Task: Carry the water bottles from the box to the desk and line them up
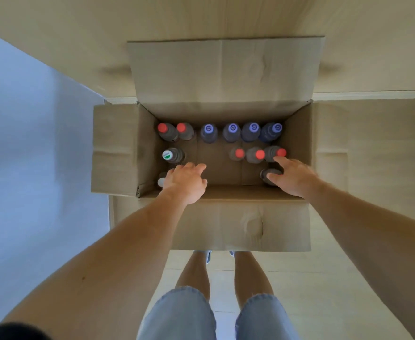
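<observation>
While both hands reach down into the open cardboard box, neither has a firm hold yet. The left hand hovers with fingers loosely spread over the near-left corner, just right of a white-capped bottle that its wrist partly hides. The right hand has its fingers spread too, with the index tip beside a red-capped bottle and the thumb lying against a dark bottle directly beneath the palm; whether it already presses that one I cannot tell.

All bottles stand upright in the box: 6 along the far wall beyond both hands, 4 in the middle row, including a green-and-white-capped bottle just beyond the left fingers, and 2 at the near corners.

If full, as they seem, each should be moderately heavy, with thin plastic walls that give under a squeeze and a smooth, possibly slippery body. The cap and neck are the stiffest parts and the only parts exposed from above, so pinching there, then shifting lower to the shoulder once lifted, looks safest. The desk is not clearly identifiable.
</observation>
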Demonstrator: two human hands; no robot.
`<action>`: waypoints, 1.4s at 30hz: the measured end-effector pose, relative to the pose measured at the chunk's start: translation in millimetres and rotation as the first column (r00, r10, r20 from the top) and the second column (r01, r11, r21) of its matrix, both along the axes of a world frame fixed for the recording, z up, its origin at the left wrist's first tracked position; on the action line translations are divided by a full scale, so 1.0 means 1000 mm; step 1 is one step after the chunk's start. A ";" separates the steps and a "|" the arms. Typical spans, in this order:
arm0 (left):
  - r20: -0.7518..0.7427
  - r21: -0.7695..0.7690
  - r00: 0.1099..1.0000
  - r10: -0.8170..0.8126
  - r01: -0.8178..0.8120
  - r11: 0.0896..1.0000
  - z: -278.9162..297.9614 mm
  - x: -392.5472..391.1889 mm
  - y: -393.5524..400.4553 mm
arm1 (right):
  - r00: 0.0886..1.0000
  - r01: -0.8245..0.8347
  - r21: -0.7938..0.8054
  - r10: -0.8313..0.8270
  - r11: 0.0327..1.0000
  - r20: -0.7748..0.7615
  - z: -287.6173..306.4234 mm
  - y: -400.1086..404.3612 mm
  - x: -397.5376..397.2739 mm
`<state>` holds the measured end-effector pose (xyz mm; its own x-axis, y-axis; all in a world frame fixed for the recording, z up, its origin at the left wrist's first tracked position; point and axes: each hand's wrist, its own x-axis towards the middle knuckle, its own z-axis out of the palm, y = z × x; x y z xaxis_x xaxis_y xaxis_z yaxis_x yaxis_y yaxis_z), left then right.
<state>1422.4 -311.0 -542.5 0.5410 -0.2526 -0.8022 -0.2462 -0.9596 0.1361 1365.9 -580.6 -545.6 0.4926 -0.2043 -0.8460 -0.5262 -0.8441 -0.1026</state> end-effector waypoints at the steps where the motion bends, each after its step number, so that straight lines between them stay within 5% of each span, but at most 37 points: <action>1: -0.006 0.008 1.000 0.001 -0.001 1.000 -0.010 -0.002 0.002 | 1.000 -0.007 -0.001 0.007 1.000 -0.007 -0.010 -0.002 0.001; 24: 0.062 -0.330 0.994 -0.092 0.108 0.938 -0.170 0.021 -0.167 | 0.989 0.132 -0.042 -0.129 0.990 0.076 -0.067 -0.022 -0.004; 42: 0.030 -0.306 0.997 -0.072 0.078 0.949 -0.145 0.008 -0.060 | 0.994 0.110 -0.079 -0.110 0.991 0.002 -0.111 -0.013 0.041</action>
